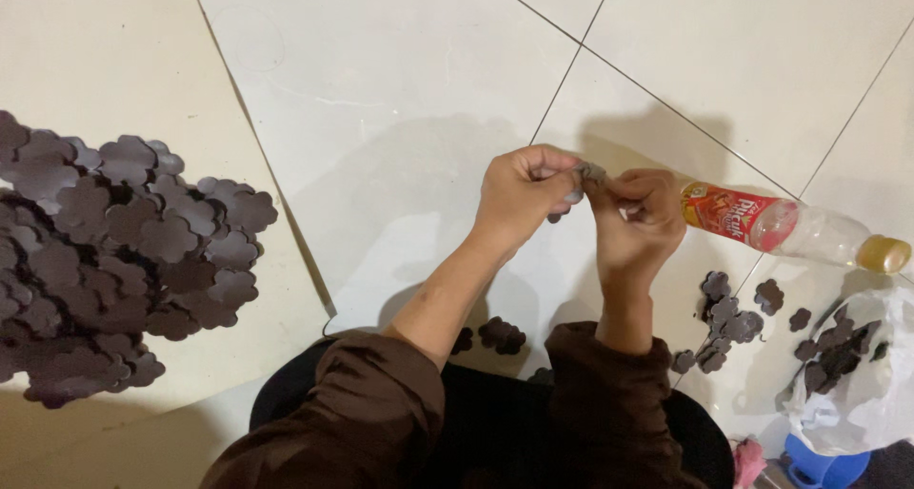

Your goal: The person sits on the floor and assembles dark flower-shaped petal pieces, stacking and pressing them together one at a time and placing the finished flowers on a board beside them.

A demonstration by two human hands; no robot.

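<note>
Together, both hands pinch one small dark flower-shaped piece (592, 173) above the floor (400, 89): left hand (519, 192) and right hand (636, 213) meet fingertip to fingertip, seemingly to work it. Bottle (790, 228) lies right; a big pile (105, 251) left.

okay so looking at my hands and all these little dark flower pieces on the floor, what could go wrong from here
The small dark piece is pinched only at the fingertips of the left hand and right hand, so it might slip or tear. The plastic bottle lies on its side beside the right hand and could roll if nudged. Loose flower pieces near your sleeve may scatter.
</note>
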